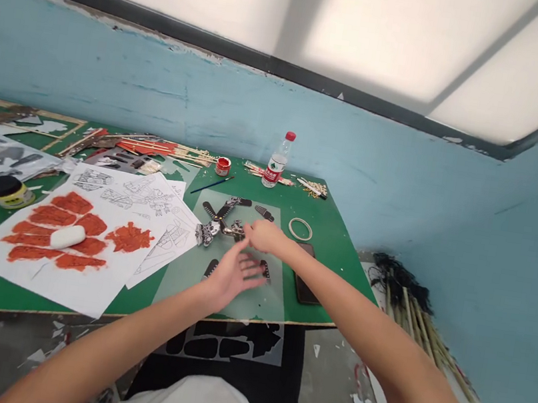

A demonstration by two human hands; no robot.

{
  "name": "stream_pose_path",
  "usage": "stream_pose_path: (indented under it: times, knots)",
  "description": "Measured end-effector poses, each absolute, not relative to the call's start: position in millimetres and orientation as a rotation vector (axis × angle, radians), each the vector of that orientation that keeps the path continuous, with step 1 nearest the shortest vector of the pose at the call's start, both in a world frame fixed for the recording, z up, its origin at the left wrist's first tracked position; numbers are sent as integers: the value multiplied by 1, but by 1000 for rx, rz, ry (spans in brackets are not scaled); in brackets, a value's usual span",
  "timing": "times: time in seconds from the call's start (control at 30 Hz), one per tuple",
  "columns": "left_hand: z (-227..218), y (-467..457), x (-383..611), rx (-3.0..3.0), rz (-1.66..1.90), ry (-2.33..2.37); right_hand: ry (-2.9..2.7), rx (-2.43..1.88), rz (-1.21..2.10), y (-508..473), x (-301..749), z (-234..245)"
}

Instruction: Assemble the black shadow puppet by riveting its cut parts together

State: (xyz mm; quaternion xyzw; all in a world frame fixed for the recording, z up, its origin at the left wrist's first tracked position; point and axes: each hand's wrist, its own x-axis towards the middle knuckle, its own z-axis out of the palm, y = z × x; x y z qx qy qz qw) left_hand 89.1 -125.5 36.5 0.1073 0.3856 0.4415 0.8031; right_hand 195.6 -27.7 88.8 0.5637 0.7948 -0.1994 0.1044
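Observation:
Both my arms reach out over a green table (pixel 339 239). My left hand (pixel 232 273) hovers open, fingers spread, above a translucent grey sheet (pixel 178 269) that carries several dark cut-out pieces (pixel 224 212). My right hand (pixel 264 236) is closed in a pinch at a small dark-and-silver figure piece (pixel 211 230) in the middle of that sheet. What its fingertips hold is too small to name. More dark pieces lie around the hands, one (pixel 264 213) just beyond the right hand.
White sheets with red-orange painted shapes (pixel 67 232) and line drawings (pixel 148 197) lie at left, a white oval object (pixel 67 237) on them. A water bottle (pixel 278 160), red paint pot (pixel 222 166), brush (pixel 211 185), tape ring (pixel 300 228), dark phone (pixel 304 287), black-lidded jar (pixel 5 189). Sticks lean at right (pixel 413 317).

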Motion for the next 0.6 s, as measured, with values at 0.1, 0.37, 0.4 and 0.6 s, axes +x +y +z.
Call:
stream_pose_path:
  times: [0.1,0.37,0.4,0.6]
  knots:
    - [30,-157,53,521,531,813,2320,1664,-429,-40,208,83]
    - [20,-152,-36,1630,590,1214,2481,1610,-135,-75,241,43]
    - [18,-144,-44,1746,577,1287,2531,1606,-82,-78,244,36]
    - [0,-83,-61,2675,431,1329,2861,1646,127,-91,253,-1]
